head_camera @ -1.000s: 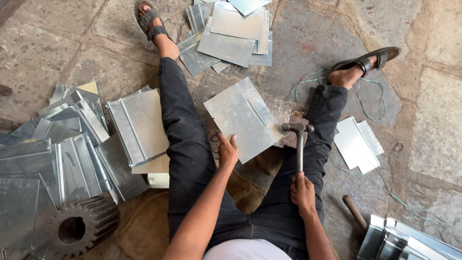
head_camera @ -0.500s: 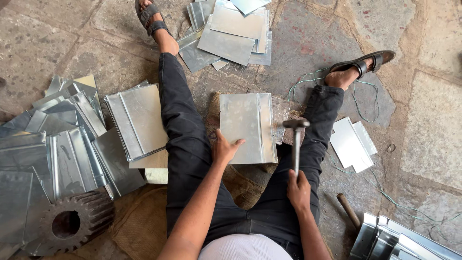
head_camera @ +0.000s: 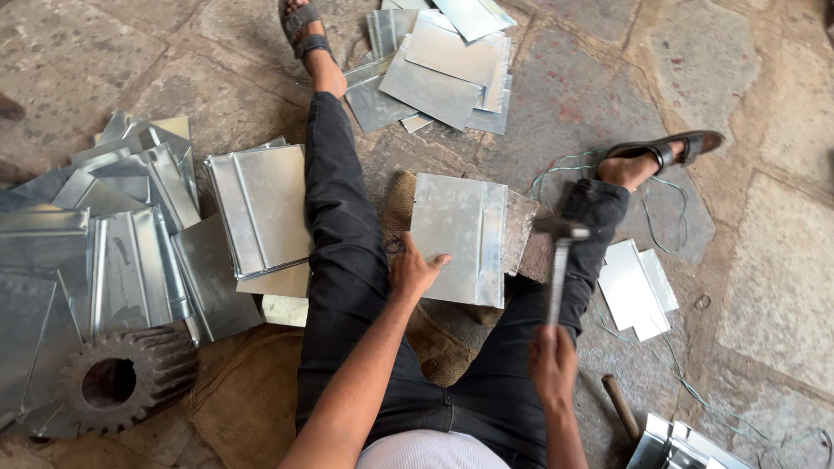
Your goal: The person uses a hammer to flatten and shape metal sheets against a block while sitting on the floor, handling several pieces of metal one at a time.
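Right grip [head_camera: 553, 363] clamped round the handle of a hammer [head_camera: 559, 260], head up just right of a folded metal sheet [head_camera: 460, 239]; left grip [head_camera: 414, 271] lies flat, fingers spread, pressing the sheet's near left edge. Sheet rests on a stone block [head_camera: 521, 234] between the person's outstretched legs on the stone floor [head_camera: 764, 287], its folded seam on the side toward the hammer. Stacked sheets [head_camera: 261, 208] beside left leg, gear wheel [head_camera: 122, 382] far left, smaller sheets [head_camera: 638, 287] right.
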